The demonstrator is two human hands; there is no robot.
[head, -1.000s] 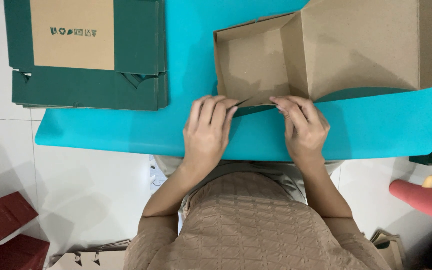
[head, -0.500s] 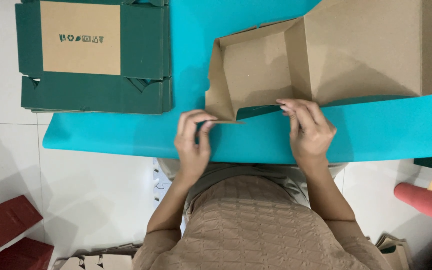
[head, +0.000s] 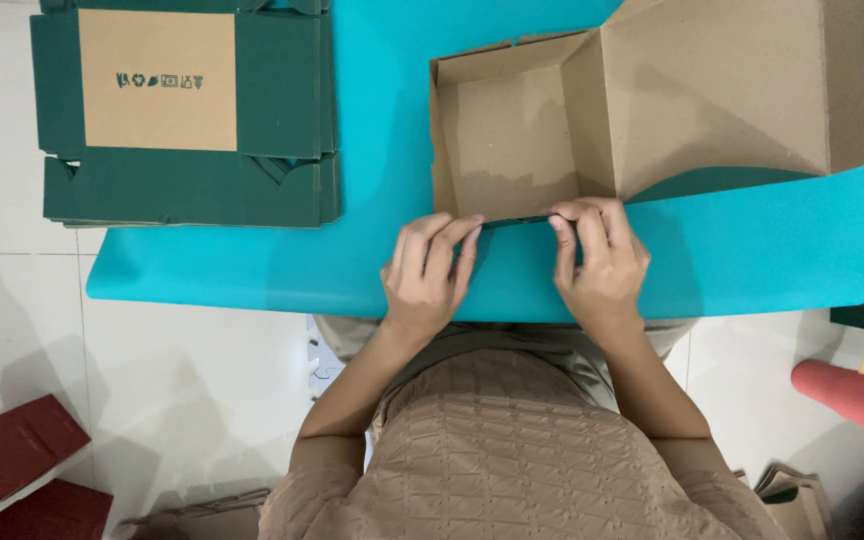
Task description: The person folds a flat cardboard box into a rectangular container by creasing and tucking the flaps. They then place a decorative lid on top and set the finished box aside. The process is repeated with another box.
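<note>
On the turquoise desk (head: 252,270), both hands (head: 427,270) (head: 597,262) pinch the cardboard box (head: 512,140)'s near wall; uneven pressure could buckle it.

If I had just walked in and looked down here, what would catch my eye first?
Most striking is the half-folded cardboard box, brown inside and dark green outside, lying on the bright turquoise table. The person's left hand and right hand press along its near wall at the table's front edge. At the table's far left lies a stack of flat green box blanks, and a red roll lies low on the right.
</note>
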